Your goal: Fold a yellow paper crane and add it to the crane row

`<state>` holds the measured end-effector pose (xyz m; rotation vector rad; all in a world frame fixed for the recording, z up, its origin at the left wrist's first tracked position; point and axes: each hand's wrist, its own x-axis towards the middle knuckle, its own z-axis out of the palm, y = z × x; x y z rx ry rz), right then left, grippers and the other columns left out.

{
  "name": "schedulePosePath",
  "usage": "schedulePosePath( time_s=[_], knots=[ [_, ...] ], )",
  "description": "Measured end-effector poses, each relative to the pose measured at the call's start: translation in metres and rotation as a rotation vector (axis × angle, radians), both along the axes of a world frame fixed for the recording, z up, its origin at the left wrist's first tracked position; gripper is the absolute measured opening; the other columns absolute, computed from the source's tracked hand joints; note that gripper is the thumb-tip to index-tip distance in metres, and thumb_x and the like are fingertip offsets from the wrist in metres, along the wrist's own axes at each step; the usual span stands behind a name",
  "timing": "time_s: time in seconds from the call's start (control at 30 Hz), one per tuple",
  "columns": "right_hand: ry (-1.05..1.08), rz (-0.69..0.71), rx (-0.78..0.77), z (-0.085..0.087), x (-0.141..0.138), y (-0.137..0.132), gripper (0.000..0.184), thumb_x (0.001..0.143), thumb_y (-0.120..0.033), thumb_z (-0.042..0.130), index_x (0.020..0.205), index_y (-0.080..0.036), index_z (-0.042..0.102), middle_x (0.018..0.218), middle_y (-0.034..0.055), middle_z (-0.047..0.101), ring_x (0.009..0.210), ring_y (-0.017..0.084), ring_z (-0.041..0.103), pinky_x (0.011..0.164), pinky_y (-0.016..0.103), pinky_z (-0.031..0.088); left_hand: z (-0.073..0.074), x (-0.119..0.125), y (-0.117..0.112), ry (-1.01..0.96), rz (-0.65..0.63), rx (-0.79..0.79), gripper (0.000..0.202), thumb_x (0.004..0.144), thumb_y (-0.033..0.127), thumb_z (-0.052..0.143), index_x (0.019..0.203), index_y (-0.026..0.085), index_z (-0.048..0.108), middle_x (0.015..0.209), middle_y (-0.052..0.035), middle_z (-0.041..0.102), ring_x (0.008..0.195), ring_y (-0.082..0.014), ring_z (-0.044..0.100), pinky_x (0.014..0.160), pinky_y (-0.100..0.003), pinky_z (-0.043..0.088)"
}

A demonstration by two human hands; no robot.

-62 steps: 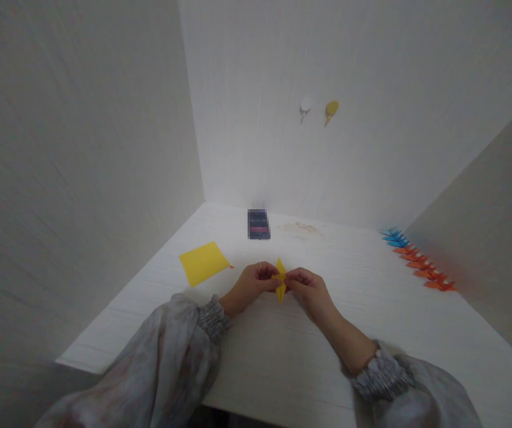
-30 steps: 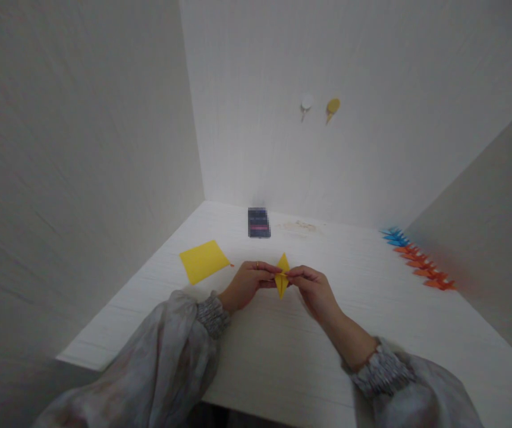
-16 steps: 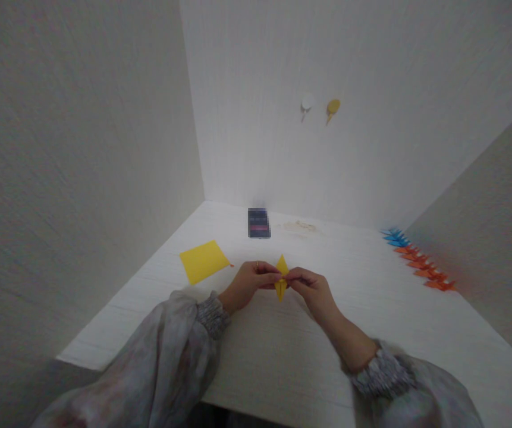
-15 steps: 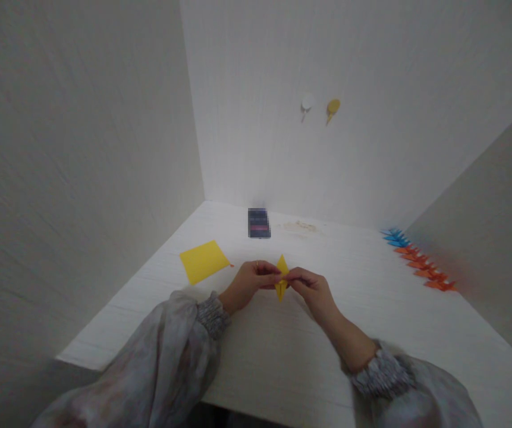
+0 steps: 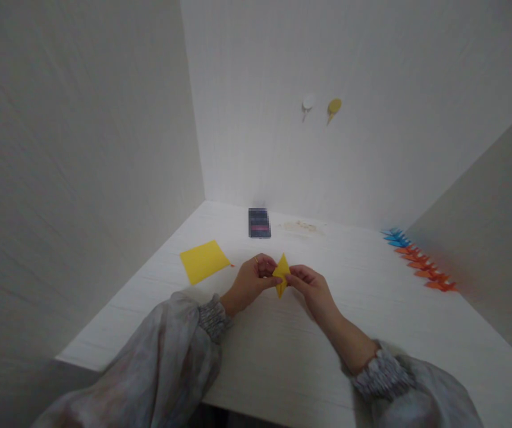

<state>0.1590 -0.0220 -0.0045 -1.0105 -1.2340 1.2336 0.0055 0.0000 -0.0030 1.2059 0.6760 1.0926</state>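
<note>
A small piece of folded yellow origami paper (image 5: pixel 283 266), diamond-shaped and pointed at top and bottom, is held upright between my two hands over the table. My left hand (image 5: pixel 256 280) pinches its left edge, thumb in front and fingers partly behind. At its right edge my right hand (image 5: pixel 311 287) grips it, with the thumb on the front and the curled fingers alongside. The backs of the folds are hidden from view. Left of my left hand lies a flat yellow paper sheet (image 5: pixel 204 261) on the white table (image 5: pixel 273 362).
A dark, pixelated flat object (image 5: pixel 259 223) lies near the back wall. Along the right wall runs a row of folded paper pieces, blue (image 5: pixel 396 238) and orange (image 5: pixel 425 267). A white hook (image 5: pixel 308 103) and a yellow hook (image 5: pixel 334 107) are on the back wall.
The folded yellow paper has turned so that more of its broad face shows. My left fingers have lifted slightly and shifted behind it; both hands still hold it.
</note>
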Motion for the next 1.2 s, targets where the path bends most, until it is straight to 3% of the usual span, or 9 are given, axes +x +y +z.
schedulePosePath(
  time_s=[0.13, 0.43, 0.67, 0.9, 1.2],
  knots=[
    [-0.099, -0.02, -0.058, -0.0035, 0.0014, 0.0012, 0.012, 0.062, -0.027, 0.065, 0.064, -0.016, 0.063, 0.059, 0.0007, 0.061, 0.056, 0.012, 0.054, 0.057, 0.025, 0.042, -0.0028, -0.0009, 0.0007, 0.037, 0.008, 0.011, 0.031, 0.055, 0.014, 0.069, 0.078, 0.014, 0.048, 0.072, 0.0002, 0.06, 0.065, -0.011, 0.059, 0.061, -0.023, 0.045],
    [-0.29, -0.095, -0.003, -0.0008, 0.0007, -0.0004, 0.013, 0.065, -0.028, 0.059, 0.065, -0.016, 0.062, 0.057, 0.0004, 0.06, 0.054, 0.013, 0.054, 0.055, 0.025, 0.043, -0.0038, -0.0003, 0.0003, 0.012, -0.012, -0.077, 0.035, 0.055, 0.017, 0.069, 0.081, 0.015, 0.045, 0.066, 0.0015, 0.06, 0.061, -0.0111, 0.059, 0.061, -0.025, 0.047],
    [-0.481, -0.078, 0.071, -0.0055, -0.0032, -0.0016, 0.016, 0.072, -0.03, 0.05, 0.069, -0.016, 0.058, 0.062, 0.0027, 0.06, 0.058, 0.014, 0.054, 0.054, 0.025, 0.043, -0.0012, 0.0002, -0.0016, 0.076, 0.076, -0.121, 0.047, 0.053, 0.02, 0.07, 0.086, 0.017, 0.037, 0.06, 0.0028, 0.059, 0.054, -0.0121, 0.059, 0.057, -0.029, 0.049],
    [-0.408, 0.01, 0.014, -0.0079, -0.0061, 0.0007, 0.018, 0.072, -0.032, 0.049, 0.071, -0.015, 0.056, 0.067, 0.003, 0.061, 0.059, 0.013, 0.055, 0.054, 0.024, 0.042, -0.0015, 0.0014, -0.0021, 0.125, 0.144, -0.089, 0.047, 0.054, 0.016, 0.069, 0.082, 0.018, 0.031, 0.059, 0.0032, 0.059, 0.053, -0.0127, 0.059, 0.054, -0.028, 0.049],
    [-0.627, -0.039, 0.066, -0.0001, -0.0055, -0.0029, 0.024, 0.075, -0.032, 0.045, 0.057, -0.017, 0.051, 0.051, -0.0001, 0.054, 0.046, 0.011, 0.047, 0.043, 0.022, 0.034, -0.0005, 0.0016, -0.003, 0.129, 0.122, -0.078, 0.048, 0.056, 0.021, 0.069, 0.081, 0.019, 0.028, 0.057, 0.0045, 0.058, 0.052, -0.0122, 0.058, 0.055, -0.029, 0.05]
  ],
)
